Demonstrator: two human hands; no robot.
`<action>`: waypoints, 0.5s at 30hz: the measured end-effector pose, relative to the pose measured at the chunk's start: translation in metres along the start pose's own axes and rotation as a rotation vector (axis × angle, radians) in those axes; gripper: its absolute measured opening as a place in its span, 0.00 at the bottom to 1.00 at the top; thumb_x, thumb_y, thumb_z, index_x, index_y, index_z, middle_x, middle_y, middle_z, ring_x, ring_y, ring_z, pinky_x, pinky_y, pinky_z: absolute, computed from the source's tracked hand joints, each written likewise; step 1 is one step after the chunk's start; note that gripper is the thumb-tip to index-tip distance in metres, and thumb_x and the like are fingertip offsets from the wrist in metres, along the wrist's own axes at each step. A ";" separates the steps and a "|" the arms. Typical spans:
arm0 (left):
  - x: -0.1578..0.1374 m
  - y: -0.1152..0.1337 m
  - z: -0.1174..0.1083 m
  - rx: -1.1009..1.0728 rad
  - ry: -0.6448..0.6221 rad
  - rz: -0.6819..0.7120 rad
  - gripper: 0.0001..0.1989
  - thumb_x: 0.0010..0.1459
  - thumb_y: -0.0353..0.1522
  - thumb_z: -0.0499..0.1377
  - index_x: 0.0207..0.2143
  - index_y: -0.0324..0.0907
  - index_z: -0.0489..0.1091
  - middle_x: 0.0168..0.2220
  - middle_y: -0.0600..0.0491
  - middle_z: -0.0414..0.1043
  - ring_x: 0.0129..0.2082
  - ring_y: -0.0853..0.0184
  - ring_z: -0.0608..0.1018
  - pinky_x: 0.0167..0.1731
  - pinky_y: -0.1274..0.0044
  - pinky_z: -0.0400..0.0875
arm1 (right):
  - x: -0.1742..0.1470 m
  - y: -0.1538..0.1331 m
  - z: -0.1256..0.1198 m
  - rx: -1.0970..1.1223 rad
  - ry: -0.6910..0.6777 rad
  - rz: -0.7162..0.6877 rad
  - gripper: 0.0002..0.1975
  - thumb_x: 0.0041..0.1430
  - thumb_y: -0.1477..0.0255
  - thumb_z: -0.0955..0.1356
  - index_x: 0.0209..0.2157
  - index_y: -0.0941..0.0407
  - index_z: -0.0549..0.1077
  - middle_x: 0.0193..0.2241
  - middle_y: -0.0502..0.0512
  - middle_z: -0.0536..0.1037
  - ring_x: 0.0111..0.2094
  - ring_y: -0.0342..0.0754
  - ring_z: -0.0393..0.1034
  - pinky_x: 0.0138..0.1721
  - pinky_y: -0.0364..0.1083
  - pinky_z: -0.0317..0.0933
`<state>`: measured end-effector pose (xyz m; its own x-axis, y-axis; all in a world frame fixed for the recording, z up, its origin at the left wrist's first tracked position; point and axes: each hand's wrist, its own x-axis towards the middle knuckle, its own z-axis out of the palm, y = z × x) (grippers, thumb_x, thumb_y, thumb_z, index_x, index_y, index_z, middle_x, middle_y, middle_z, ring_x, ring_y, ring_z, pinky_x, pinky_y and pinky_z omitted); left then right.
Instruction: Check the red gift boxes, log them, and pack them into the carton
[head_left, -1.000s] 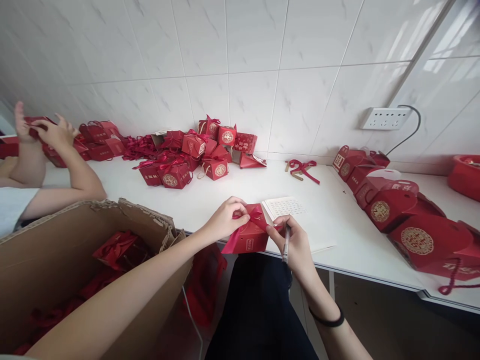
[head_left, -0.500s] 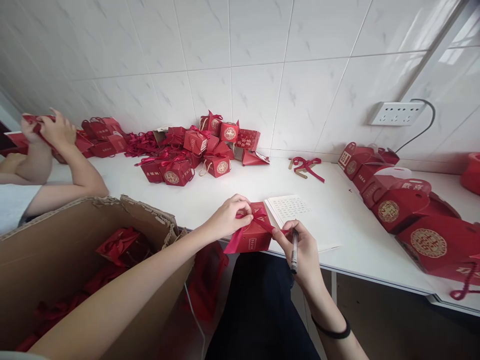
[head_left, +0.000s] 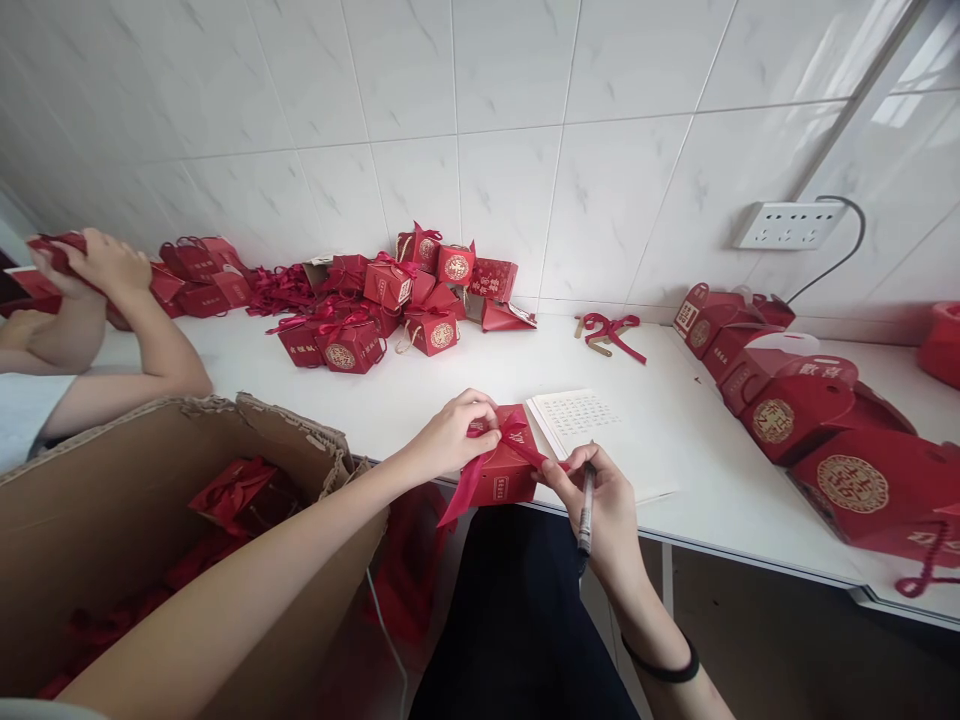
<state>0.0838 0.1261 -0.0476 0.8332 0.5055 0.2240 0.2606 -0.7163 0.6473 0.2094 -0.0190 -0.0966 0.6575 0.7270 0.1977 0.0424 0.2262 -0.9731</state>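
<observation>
A small red gift box sits at the table's front edge, just above my lap. Across its top runs a dark red ribbon, looped into a bow, with one tail hanging at the left. My left hand pinches the bow at the upper left of the box. My right hand grips the other ribbon tail between thumb and finger at the box's right side. A pen is tucked in the same hand, pointing down. Behind the box lies a notepad with handwritten lines.
A cardboard box with red ribboned boxes stands at my left. Several finished red boxes are heaped by the wall. Larger red boxes line the right. Loose ribbon lies mid-table. Another person's hands hold something red at far left.
My hands keep hold of the bow and ribbon tail with hardly any shift. The left ribbon tail hangs a little further out. The other person's hands have moved slightly left.
</observation>
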 end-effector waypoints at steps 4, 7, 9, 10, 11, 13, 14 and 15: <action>0.000 0.001 0.000 -0.002 0.001 0.007 0.05 0.53 0.33 0.54 0.26 0.42 0.64 0.43 0.51 0.66 0.44 0.64 0.72 0.48 0.70 0.65 | 0.000 -0.002 0.002 -0.020 0.030 -0.021 0.24 0.43 0.53 0.73 0.24 0.54 0.59 0.19 0.48 0.68 0.21 0.46 0.65 0.25 0.44 0.59; 0.000 0.001 -0.001 -0.006 -0.006 0.012 0.05 0.53 0.33 0.54 0.26 0.41 0.64 0.43 0.51 0.65 0.43 0.64 0.72 0.48 0.70 0.66 | 0.001 -0.002 0.002 0.000 0.036 -0.055 0.23 0.43 0.55 0.73 0.23 0.54 0.59 0.23 0.52 0.73 0.25 0.48 0.67 0.28 0.45 0.60; 0.000 0.002 -0.002 -0.011 -0.018 0.018 0.05 0.53 0.33 0.54 0.27 0.41 0.64 0.44 0.51 0.65 0.42 0.65 0.72 0.48 0.70 0.66 | 0.002 0.000 0.002 0.031 0.021 -0.045 0.21 0.44 0.57 0.74 0.25 0.54 0.60 0.25 0.54 0.75 0.29 0.50 0.70 0.31 0.46 0.61; -0.001 0.002 -0.003 -0.014 -0.023 0.023 0.05 0.53 0.33 0.54 0.27 0.41 0.65 0.44 0.50 0.65 0.42 0.65 0.72 0.48 0.70 0.66 | 0.002 0.002 0.001 0.035 0.019 -0.038 0.21 0.45 0.58 0.73 0.25 0.54 0.60 0.26 0.54 0.75 0.31 0.51 0.70 0.32 0.46 0.61; -0.001 0.002 -0.003 -0.017 -0.027 0.027 0.04 0.53 0.33 0.55 0.28 0.42 0.65 0.44 0.50 0.65 0.43 0.65 0.72 0.48 0.71 0.65 | 0.002 0.003 0.001 0.033 0.020 -0.034 0.20 0.46 0.58 0.73 0.26 0.54 0.61 0.26 0.54 0.75 0.32 0.51 0.70 0.33 0.47 0.61; -0.002 0.002 -0.004 -0.019 -0.033 0.033 0.03 0.52 0.32 0.55 0.28 0.42 0.66 0.44 0.50 0.65 0.45 0.65 0.71 0.49 0.71 0.65 | 0.002 0.006 0.001 0.023 0.024 -0.032 0.19 0.47 0.59 0.73 0.27 0.54 0.62 0.26 0.53 0.74 0.31 0.51 0.70 0.32 0.47 0.60; -0.002 0.002 -0.005 -0.020 -0.032 0.033 0.03 0.51 0.32 0.56 0.28 0.42 0.66 0.44 0.50 0.65 0.45 0.64 0.71 0.50 0.71 0.64 | 0.002 0.007 0.001 0.022 0.022 -0.032 0.19 0.47 0.59 0.73 0.27 0.54 0.62 0.25 0.53 0.74 0.31 0.51 0.70 0.32 0.47 0.60; -0.002 0.001 -0.005 -0.022 -0.029 0.032 0.03 0.51 0.32 0.56 0.28 0.42 0.66 0.44 0.50 0.65 0.46 0.64 0.71 0.49 0.71 0.64 | 0.002 0.007 0.001 0.024 0.018 -0.030 0.19 0.47 0.59 0.73 0.27 0.54 0.62 0.25 0.53 0.74 0.30 0.51 0.70 0.31 0.46 0.60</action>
<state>0.0802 0.1263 -0.0439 0.8549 0.4681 0.2237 0.2231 -0.7211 0.6560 0.2101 -0.0151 -0.1034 0.6700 0.7075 0.2247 0.0449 0.2635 -0.9636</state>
